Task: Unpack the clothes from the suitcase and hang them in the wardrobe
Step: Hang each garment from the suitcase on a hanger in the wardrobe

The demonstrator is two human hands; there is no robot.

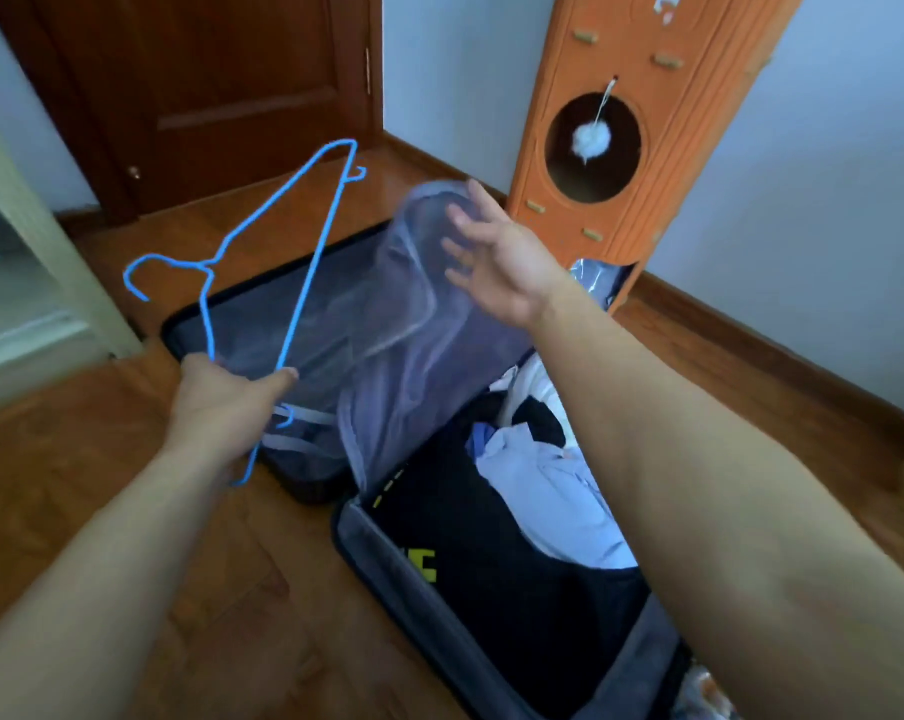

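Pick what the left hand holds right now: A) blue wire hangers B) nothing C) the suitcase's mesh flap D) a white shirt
A: the left hand grips the blue wire hangers by their lower ends, above the open suitcase. The right hand is spread open at the raised mesh flap, and the clothes lie unpacked inside.

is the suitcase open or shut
Open: the suitcase lies flat on the floor, both halves spread, clothes showing in the near half.

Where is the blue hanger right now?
In the head view, the hanger is left of centre, gripped by the left hand and held up over the suitcase lid half, in front of the door.
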